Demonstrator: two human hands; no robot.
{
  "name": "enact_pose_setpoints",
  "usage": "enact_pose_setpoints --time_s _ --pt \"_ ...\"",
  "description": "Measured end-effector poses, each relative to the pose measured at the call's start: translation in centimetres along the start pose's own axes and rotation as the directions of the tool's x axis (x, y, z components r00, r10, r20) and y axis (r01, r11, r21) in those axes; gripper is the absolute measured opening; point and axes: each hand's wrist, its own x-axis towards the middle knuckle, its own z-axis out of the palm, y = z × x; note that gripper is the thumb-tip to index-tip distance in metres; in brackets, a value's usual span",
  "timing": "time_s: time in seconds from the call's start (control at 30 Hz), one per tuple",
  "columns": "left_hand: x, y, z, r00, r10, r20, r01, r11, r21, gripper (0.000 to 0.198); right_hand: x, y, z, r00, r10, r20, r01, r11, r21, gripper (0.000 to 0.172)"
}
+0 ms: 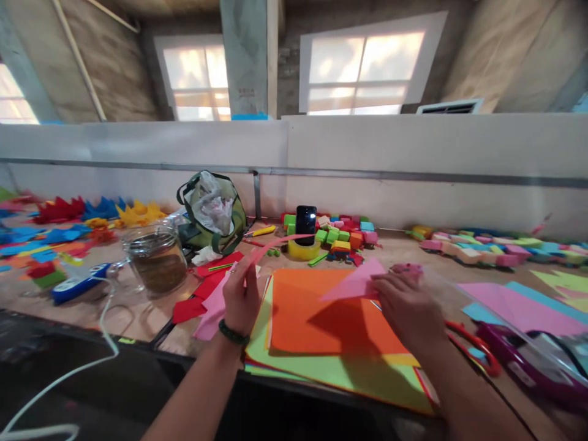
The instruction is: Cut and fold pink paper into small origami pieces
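My left hand [241,297], with a dark bracelet at the wrist, is closed on one end of a narrow pink paper strip [283,241], which arches up and to the right. Between the fingers of my right hand [408,303] is a pink piece of paper [353,282], its pointed end toward the left. That piece hangs over an orange sheet [298,321], which lies on a stack of light green and other coloured paper [312,370]. Pink scraps [212,312] and red scraps [189,309] lie beside my left hand.
A phone [305,223] stands in a yellow tape roll [303,248] before colourful paper blocks [337,236]. Leftward are a glass jar [158,260], a bag [218,211] and a blue-white power strip [82,283]. Red-handled scissors [475,349] and a purple stapler-like tool [528,361] lie right.
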Motion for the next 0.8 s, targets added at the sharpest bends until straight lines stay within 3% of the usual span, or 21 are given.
enact_pose_setpoints --time_s 0.07,0.1,0.17,0.23,0.3,0.37,0.43,0.53,0.6,0.67,0.77,0.8 --pt "-0.3 0.2 -0.3 0.989 0.113 0.094 -0.112 0.994 -0.018 0.038 0.1 0.4 1.2 0.942 -0.044 0.333 0.031 0.999 0.045 0.031" --pt "-0.5 0.4 -0.4 0.966 0.178 0.188 -0.179 0.984 -0.012 0.039 -0.2 0.5 1.5 0.926 -0.036 0.376 0.018 0.999 0.05 0.035" --pt "-1.0 1.0 -0.6 0.853 0.281 0.439 -0.317 0.948 0.009 0.048 -1.1 0.5 1.2 0.946 0.041 0.322 -0.05 0.999 0.019 0.045" --pt "-1.7 1.7 -0.9 0.684 0.305 0.663 -0.429 0.903 0.027 0.059 -2.2 -0.1 0.4 0.978 0.103 0.183 -0.103 0.995 -0.007 0.062" --pt "-2.3 2.3 -1.1 0.544 0.257 0.799 -0.475 0.879 0.04 0.061 -3.3 -1.2 -0.1 0.988 0.04 0.147 -0.045 0.998 0.032 0.073" --pt "-2.8 2.7 -1.4 0.467 0.183 0.865 -0.463 0.884 0.063 0.057 -4.0 -2.5 0.0 0.976 -0.1 0.194 0.079 0.99 0.114 0.067" --pt "-3.0 3.2 -1.6 0.444 0.13 0.887 -0.444 0.891 0.091 0.052 -4.4 -3.6 0.7 0.959 -0.199 0.201 0.162 0.969 0.187 0.052" --pt "-3.2 4.4 -2.1 0.492 0.115 0.863 -0.437 0.89 0.13 0.048 -4.7 -4.6 1.6 0.94 -0.262 0.22 0.182 0.927 0.327 0.035" --pt "-3.5 5.6 -2.1 0.516 0.117 0.848 -0.401 0.908 0.118 0.046 -4.6 -4.9 1.7 0.928 -0.235 0.289 0.102 0.906 0.411 0.031" --pt "-4.0 6.7 -1.5 0.491 0.12 0.863 -0.334 0.941 0.059 0.042 -4.3 -5.1 1.4 0.903 -0.158 0.398 -0.033 0.901 0.433 0.029" --pt "-4.7 7.2 0.0 0.48 0.041 0.876 -0.204 0.977 0.066 0.018 -3.4 -4.9 0.8 0.834 -0.048 0.549 -0.216 0.889 0.405 0.019" --pt "-4.8 7.0 0.6 0.505 0.002 0.863 -0.154 0.984 0.088 0.018 -3.1 -4.8 0.7 0.812 -0.022 0.583 -0.263 0.878 0.4 0.016"
